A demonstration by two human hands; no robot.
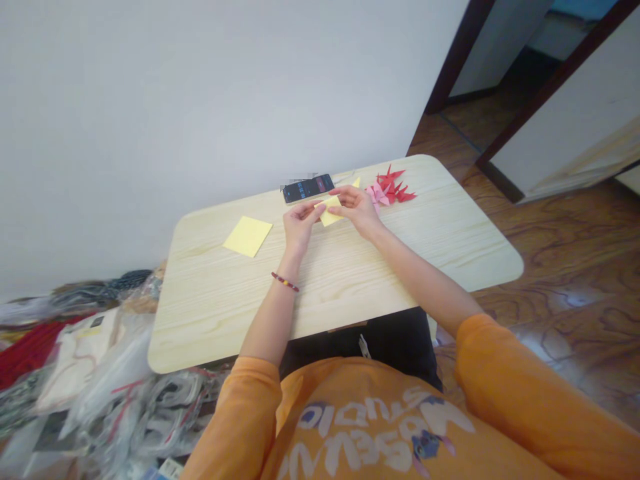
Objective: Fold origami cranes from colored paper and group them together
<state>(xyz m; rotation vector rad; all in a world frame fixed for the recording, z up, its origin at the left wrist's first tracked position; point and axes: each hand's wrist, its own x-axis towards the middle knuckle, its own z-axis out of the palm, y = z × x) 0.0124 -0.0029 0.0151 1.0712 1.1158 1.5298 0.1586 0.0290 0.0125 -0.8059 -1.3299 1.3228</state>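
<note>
Both hands meet over the far middle of a small light wooden table [350,280]. My left hand [299,223] and my right hand [356,207] each pinch an end of a small folded yellow paper [330,211], held just above the tabletop. A red bead bracelet circles my left wrist. A flat square stack of yellow paper [248,235] lies to the left of my hands.
A dark phone [308,188] lies beyond my hands near the wall. Red and pink folded paper figures [391,189] sit at the far right of the table. Plastic bags and cloth [100,373] are heaped on the floor at left. An open doorway is at right.
</note>
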